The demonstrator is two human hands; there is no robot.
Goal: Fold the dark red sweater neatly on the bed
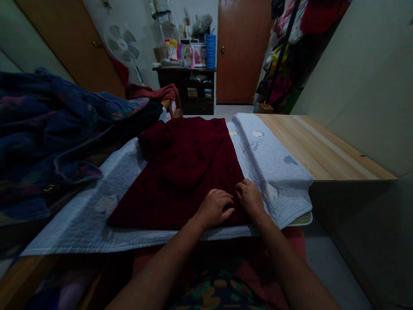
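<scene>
A dark red garment (180, 174) lies spread on a light grey-blue quilted cover (122, 176), its wide edge towards me and a folded part at the far left. My left hand (215, 208) rests on top of the cloth near its lower right, fingers loosely bent and thumb apart. Just beside it, my right hand (250, 197) is at the garment's right edge, with bent fingers closed on the cloth. The fingertips of the right hand are partly hidden by the hand itself.
Piled blue patterned clothes (56, 128) stand high on the left. A light wooden board (314, 146) extends to the right beside a pale panel (366, 77). Farther back are a fan (123, 44), a dark cabinet (187, 90) and a brown door (243, 49).
</scene>
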